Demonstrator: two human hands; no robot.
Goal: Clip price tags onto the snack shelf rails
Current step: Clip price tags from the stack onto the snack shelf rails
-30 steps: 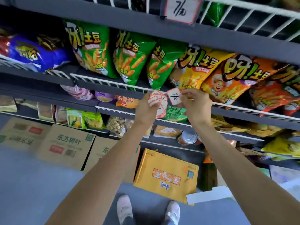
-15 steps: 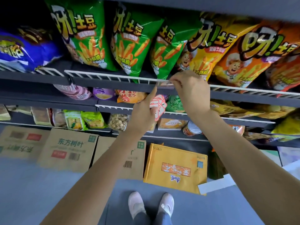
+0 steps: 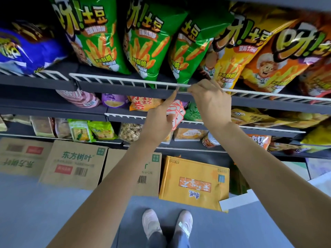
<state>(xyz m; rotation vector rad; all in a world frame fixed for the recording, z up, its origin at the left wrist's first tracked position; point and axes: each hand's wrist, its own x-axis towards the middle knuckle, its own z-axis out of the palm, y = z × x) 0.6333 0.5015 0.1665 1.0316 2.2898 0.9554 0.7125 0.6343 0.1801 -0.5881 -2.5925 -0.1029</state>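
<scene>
Shelf rail | chip bags crowd above | right hand pinching rail — left hand gripping tags

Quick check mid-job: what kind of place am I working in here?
Most likely a small grocery or snack shop aisle: tiered shelves with white wire rails, rows of green chip bags, and cardboard stock cartons on the floor below.

I see a dark grey shelf edged by a white wire rail; on it stand three green chip bags, yellow and orange bags to their right, and a blue bag at far left. Lower shelves carry smaller snack packs. Brown cartons and a yellow carton sit on the grey floor.
</scene>
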